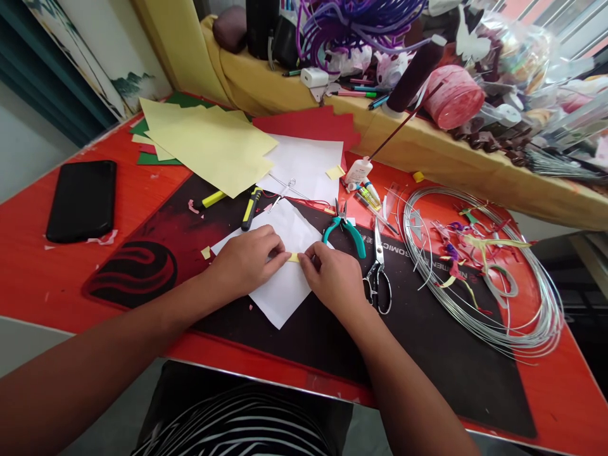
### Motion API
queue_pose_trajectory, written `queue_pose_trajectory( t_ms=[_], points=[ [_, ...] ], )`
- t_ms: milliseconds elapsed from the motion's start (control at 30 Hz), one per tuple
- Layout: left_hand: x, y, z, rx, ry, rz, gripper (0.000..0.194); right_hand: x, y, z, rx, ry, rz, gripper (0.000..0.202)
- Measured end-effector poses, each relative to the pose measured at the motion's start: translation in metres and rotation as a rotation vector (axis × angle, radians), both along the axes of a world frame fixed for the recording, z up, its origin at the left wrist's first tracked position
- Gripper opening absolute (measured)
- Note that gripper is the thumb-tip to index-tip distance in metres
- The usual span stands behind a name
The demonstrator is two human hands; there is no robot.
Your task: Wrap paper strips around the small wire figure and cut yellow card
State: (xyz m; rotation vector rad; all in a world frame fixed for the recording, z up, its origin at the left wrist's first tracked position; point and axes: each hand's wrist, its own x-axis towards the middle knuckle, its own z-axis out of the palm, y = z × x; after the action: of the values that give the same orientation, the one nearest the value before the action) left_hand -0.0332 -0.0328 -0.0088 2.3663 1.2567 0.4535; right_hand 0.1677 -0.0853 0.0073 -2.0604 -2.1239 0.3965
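Note:
A small strip of yellow paper (294, 258) is pinched at one end by my left hand (251, 256) and at the other by my right hand (335, 278). Both hands are closed, thumb against fingers, over a white sheet of paper (280, 307) that lies cornerwise on the black mat. Just beyond my right hand are teal-handled pliers (342, 229). Metal scissors (378, 269) lie to its right. Past my left hand sits a black and yellow utility knife (251, 208). Tweezers (284, 193) rest near the far corner of the white sheet.
The dark mat (427, 373) covers much of the red table (28, 272). At right lies a coil of silver wire (536, 335) with paper scraps inside. Yellow sheets (209, 142) are at the back left, near a black phone (82, 201). A small white bottle (360, 171) stands tilted behind.

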Motion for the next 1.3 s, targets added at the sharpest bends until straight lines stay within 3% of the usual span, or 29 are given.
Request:
queue_pose_trajectory(
  t_ms=[933,1300],
  points=[
    [0.0048,0.0028,-0.0007,-0.004,0.063,0.045,0.022,-0.0019,-0.0004,0.0001,0.022,-0.002,-0.013,0.022],
    [0.0053,0.0021,0.0015,-0.048,0.03,0.064,0.011,-0.0029,-0.0005,0.0026,0.019,-0.009,-0.008,0.022]
  ],
)
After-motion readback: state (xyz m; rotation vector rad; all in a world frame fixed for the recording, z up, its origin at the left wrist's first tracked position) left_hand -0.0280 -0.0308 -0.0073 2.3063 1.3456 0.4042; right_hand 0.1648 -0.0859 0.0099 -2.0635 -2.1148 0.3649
